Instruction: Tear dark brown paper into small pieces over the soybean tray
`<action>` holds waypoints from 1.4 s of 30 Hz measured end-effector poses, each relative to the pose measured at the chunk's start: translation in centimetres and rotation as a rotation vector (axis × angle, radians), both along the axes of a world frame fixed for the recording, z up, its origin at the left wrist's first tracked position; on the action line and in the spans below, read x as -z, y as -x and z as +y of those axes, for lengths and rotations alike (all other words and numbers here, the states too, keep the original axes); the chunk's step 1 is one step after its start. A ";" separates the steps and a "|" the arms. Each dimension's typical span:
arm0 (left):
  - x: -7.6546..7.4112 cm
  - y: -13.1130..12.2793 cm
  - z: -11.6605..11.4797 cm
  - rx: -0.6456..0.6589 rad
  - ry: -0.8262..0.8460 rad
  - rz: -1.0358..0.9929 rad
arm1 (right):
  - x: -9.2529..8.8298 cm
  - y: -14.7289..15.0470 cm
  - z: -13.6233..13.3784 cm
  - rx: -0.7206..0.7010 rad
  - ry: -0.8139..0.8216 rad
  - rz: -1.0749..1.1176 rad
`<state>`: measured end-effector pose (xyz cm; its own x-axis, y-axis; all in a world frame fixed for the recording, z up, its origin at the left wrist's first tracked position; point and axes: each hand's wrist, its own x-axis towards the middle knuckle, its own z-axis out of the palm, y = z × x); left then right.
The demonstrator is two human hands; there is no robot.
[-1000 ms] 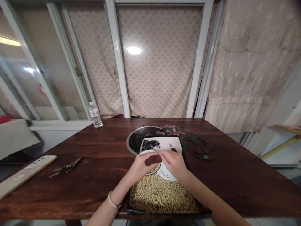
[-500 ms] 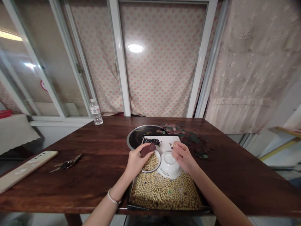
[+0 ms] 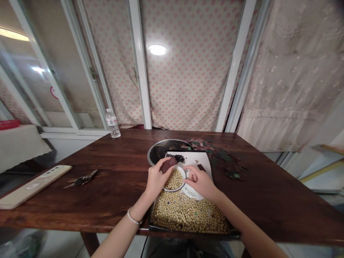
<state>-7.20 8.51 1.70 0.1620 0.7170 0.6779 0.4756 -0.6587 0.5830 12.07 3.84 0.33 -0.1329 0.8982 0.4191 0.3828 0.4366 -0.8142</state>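
The left hand (image 3: pixel 157 181) pinches a dark reddish-brown scrap (image 3: pixel 167 165) between thumb and fingers, just above the 11 o'clock rim of a small white dish (image 3: pixel 182 181) heaped with soybeans (image 3: pixel 174 180). The right hand (image 3: pixel 201 182) is half curled, its fingers (image 3: pixel 190 172) against the dish at 3 o'clock; whether it grips the dish, or holds anything, cannot be told. Under the dish's lower right edge, an upturned white saucer (image 3: pixel 192 194) rests on more soybeans in a black tray (image 3: pixel 193 233). At 12 o'clock from the dish, black beans (image 3: pixel 178 158) lie on a white card (image 3: pixel 196 159), which overlaps a round metal pan (image 3: pixel 158 150). Green and pink scraps (image 3: pixel 223 156) scatter across the counter (image 3: pixel 255 193) at 2 o'clock.
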 end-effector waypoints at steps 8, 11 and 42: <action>-0.1 -0.1 0.0 0.007 0.018 0.008 | -0.2 -0.2 -1.1 -0.175 -0.285 -0.471; 0.0 -0.2 -0.1 0.005 0.014 0.007 | 0.0 -0.2 -1.0 -0.179 -0.307 -0.590; 0.3 -0.5 0.0 0.057 0.014 0.040 | 0.2 0.7 -1.7 -0.210 -0.363 -0.953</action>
